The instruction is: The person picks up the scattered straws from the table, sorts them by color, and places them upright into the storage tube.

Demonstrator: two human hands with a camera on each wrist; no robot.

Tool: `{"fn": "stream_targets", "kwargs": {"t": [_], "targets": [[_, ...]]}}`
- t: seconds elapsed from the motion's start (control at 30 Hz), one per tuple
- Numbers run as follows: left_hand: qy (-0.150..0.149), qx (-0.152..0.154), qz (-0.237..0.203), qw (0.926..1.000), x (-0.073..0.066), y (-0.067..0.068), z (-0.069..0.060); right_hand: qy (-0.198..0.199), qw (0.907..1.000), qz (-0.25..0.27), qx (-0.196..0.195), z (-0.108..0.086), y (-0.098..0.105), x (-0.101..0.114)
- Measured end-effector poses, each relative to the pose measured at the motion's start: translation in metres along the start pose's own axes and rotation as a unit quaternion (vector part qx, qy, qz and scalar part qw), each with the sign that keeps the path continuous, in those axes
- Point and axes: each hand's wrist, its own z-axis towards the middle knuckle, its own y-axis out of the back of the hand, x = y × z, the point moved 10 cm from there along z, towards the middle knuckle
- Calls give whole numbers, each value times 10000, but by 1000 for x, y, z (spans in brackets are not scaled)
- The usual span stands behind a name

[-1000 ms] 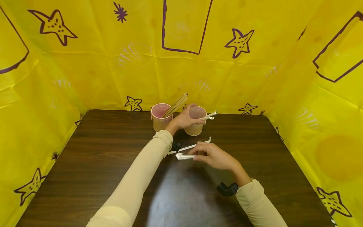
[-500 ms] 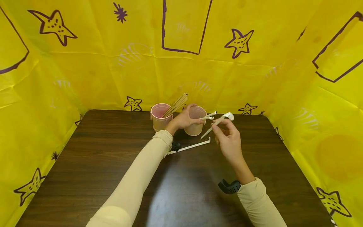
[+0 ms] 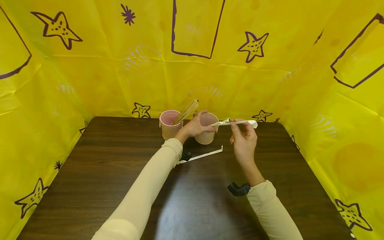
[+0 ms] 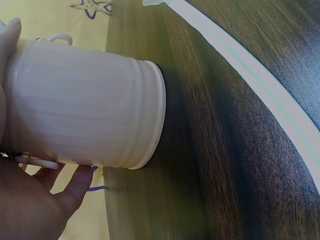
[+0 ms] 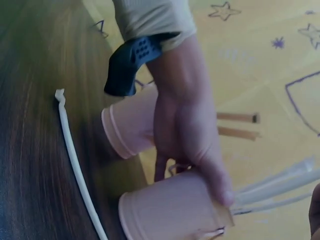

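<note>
My left hand [image 3: 195,128] grips the pale pink bucket [image 3: 205,137] on the right, its thumb along the near side by the rim. White paper-wrapped straws [image 5: 280,185] stick out over the bucket's edge. To the right of it, my right hand [image 3: 244,143] pinches another wrapped straw [image 3: 252,123], which lies nearly level with one end pointing at the bucket's mouth. Whether that end is inside cannot be told. One more wrapped straw [image 3: 204,155] lies on the table in front, partly behind the left wrist. The left wrist view shows the bucket wall [image 4: 85,100] up close.
A second pink bucket [image 3: 169,131] stands to the left, with several slim tan sticks in printed wrappers [image 3: 186,111] leaning out of it. The dark wooden table [image 3: 120,186] meets a yellow patterned cloth [image 3: 105,83] at the back and sides.
My right hand has lifted a wrapped straw from the table, carried it up and right, then turned it level toward the bucket. The left hand keeps its hold on the bucket.
</note>
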Motion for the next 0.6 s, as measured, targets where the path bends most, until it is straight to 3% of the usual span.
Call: {"fn": "stream_targets", "kwargs": {"t": [0.33, 0.6], "targets": [[40, 102, -31, 9999, 2, -2, 1, -345, 9980, -524, 112, 21, -11, -37], [-99, 112, 43, 9999, -1, -2, 1, -281, 9943, -1003, 244, 45, -17, -44]]}}
